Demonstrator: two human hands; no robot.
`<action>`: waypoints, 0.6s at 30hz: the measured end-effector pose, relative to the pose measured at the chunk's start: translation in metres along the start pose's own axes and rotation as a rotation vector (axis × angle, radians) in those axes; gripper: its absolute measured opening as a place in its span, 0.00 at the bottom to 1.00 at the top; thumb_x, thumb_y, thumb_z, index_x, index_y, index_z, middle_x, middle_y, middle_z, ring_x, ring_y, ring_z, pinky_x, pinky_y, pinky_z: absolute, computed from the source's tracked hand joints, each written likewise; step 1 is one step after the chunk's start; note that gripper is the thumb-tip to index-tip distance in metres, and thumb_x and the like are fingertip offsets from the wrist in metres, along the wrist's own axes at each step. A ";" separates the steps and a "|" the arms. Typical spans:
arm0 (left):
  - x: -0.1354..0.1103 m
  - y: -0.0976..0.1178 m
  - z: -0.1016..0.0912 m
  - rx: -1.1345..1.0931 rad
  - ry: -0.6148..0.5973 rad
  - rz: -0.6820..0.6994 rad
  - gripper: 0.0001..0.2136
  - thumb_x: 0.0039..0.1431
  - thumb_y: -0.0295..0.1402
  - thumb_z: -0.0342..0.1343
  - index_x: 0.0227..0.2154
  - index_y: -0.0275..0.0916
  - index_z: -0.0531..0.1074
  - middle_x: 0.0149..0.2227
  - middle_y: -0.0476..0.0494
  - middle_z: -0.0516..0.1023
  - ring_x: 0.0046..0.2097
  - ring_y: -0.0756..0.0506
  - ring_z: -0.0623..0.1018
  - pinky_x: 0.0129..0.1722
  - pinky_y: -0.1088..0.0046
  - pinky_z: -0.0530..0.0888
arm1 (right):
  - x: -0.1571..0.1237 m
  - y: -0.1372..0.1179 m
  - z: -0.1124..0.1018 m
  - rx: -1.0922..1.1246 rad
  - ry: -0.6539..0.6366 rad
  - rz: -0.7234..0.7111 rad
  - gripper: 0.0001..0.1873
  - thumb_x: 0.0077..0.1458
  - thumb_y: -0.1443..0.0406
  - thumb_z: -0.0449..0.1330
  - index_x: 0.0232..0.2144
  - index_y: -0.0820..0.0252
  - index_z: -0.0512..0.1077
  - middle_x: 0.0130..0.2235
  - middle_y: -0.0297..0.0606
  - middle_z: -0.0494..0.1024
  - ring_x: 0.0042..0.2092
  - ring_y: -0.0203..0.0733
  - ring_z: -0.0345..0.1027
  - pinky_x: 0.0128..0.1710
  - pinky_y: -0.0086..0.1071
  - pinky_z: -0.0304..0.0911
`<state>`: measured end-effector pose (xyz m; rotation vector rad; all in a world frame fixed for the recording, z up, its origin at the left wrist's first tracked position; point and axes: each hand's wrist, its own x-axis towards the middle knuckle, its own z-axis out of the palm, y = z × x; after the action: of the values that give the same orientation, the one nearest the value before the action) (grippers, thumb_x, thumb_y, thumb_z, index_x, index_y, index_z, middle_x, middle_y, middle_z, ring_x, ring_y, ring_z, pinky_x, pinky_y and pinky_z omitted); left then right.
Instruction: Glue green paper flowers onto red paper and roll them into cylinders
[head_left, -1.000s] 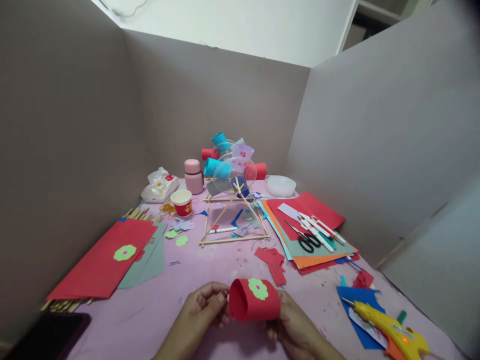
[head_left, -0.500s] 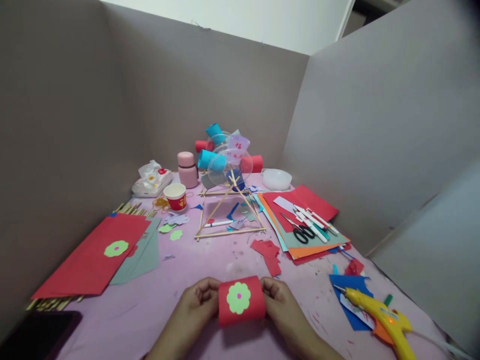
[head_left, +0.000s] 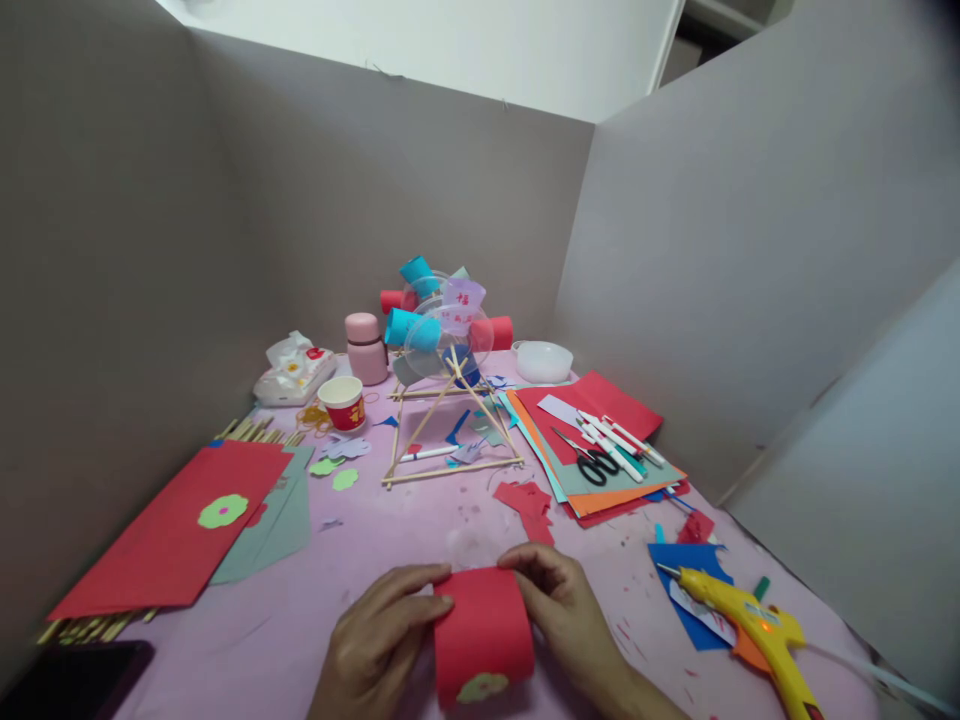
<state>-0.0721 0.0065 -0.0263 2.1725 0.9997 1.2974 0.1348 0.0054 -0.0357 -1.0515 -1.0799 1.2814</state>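
Between my two hands, low in the middle of the view, is a red paper tube [head_left: 484,620] with a pale green paper flower [head_left: 482,688] on its lower front. My left hand [head_left: 386,640] is closed on the tube's left edge, fingers over the top. At the right edge, my right hand [head_left: 562,620] pinches the upper corner between thumb and fingers. Beyond them stands a wheel model [head_left: 450,340] on a wooden stick frame [head_left: 454,472], with blue and red paper tubes around clear discs. Red paper scraps [head_left: 527,508] lie just past my right hand.
A yellow glue gun [head_left: 750,615] lies at right on blue paper. Scissors [head_left: 596,466] and pens rest on stacked coloured paper. Red sheets [head_left: 172,520] over sticks and a dark phone [head_left: 82,680] are at left. A paper cup [head_left: 343,403] and pink flask [head_left: 366,350] stand behind.
The red tube has turned between my hands, so its green flower has moved from the front's middle to its lower edge. My left fingers have shifted over the top.
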 end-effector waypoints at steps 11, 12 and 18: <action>-0.005 -0.001 0.002 -0.026 0.079 -0.111 0.14 0.53 0.22 0.52 0.34 0.49 0.77 0.40 0.47 0.80 0.41 0.45 0.79 0.40 0.75 0.74 | -0.004 -0.008 0.000 0.237 -0.342 0.165 0.23 0.43 0.53 0.66 0.37 0.63 0.73 0.25 0.32 0.73 0.25 0.33 0.65 0.30 0.27 0.60; -0.005 -0.001 0.002 -0.047 0.107 -0.155 0.13 0.53 0.23 0.52 0.33 0.49 0.78 0.40 0.47 0.80 0.40 0.45 0.79 0.40 0.75 0.74 | -0.007 -0.012 0.001 0.230 -0.437 0.181 0.23 0.41 0.55 0.68 0.37 0.64 0.74 0.25 0.33 0.74 0.27 0.35 0.67 0.34 0.30 0.62; 0.003 0.005 0.004 -0.222 0.276 -0.505 0.06 0.53 0.36 0.56 0.31 0.46 0.77 0.45 0.46 0.77 0.46 0.43 0.75 0.45 0.71 0.71 | -0.014 -0.020 0.004 0.327 -0.462 0.381 0.18 0.39 0.57 0.68 0.30 0.66 0.77 0.26 0.38 0.77 0.28 0.38 0.70 0.36 0.31 0.62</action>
<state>-0.0659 0.0050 -0.0233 1.4720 1.3303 1.3917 0.1348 -0.0095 -0.0160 -0.7468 -0.9790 2.0041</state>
